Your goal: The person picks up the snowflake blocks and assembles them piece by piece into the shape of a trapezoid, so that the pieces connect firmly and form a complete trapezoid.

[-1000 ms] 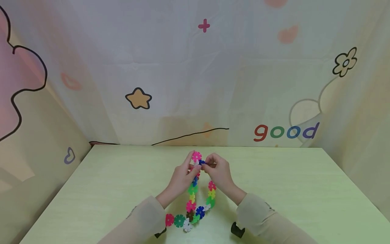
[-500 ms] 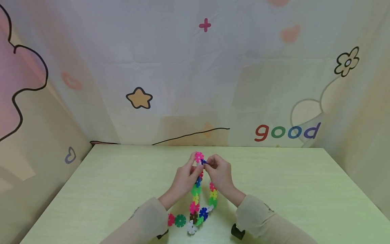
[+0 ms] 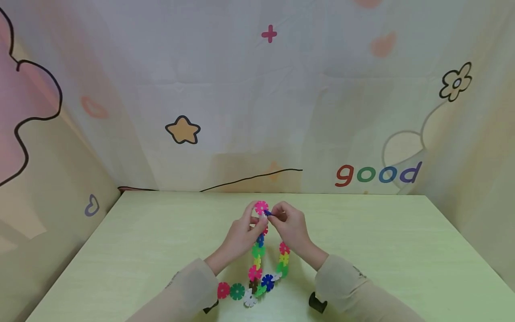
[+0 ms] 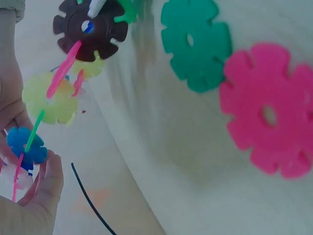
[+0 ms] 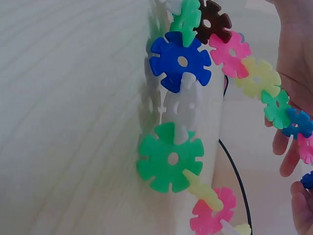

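My left hand (image 3: 240,232) pinches the upper end of a chain of slotted plastic snowflake discs, by a white disc (image 3: 263,215) just under the pink disc (image 3: 261,207) at the top. Between thumb and forefinger, my right hand (image 3: 291,226) holds a dark blue snowflake disc (image 3: 268,213), edge-on against that top part. Below the left hand the chain runs down through a blue disc (image 4: 27,145) and a brown disc (image 4: 90,29). Another stretch, with a green disc (image 5: 171,157), rises under the right hand. My fingers partly hide the joint.
At the chain's lower left, a teal disc (image 3: 237,291) and a red-pink disc (image 3: 223,290) lie near my left sleeve. The pale wooden table (image 3: 370,250) ends at a printed curtain (image 3: 241,89) behind. Each wrist carries a black strap piece (image 3: 318,302).
Both hands stay nearly in place. The dark blue disc has turned slightly in the right fingers, and the right stretch of chain has shifted a little to the right.
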A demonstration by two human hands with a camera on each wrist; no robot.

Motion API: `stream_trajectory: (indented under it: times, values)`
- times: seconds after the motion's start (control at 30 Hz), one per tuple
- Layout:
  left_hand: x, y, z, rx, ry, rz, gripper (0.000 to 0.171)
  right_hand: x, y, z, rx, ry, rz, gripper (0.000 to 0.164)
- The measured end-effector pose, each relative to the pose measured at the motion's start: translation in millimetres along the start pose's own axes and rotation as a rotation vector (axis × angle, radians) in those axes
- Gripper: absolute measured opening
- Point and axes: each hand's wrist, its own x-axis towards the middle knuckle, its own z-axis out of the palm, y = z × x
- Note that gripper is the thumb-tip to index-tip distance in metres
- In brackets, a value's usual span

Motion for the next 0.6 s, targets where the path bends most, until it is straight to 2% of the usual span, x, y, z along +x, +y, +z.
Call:
stream_trajectory:
  times: [0.37,0.6]
  values:
    - [2.1,7.3,-15.8,0.023,-0.017,-0.001,0.071,6.7,-6.8,-6.0,-0.008,-0.122,-0.028,0.007]
    - [3.8,11.1,-22.0,0.033,-0.038,-0.016,0.06,10.4,-4.8,-9.0,-0.005,-0.202,-0.037,0.006]
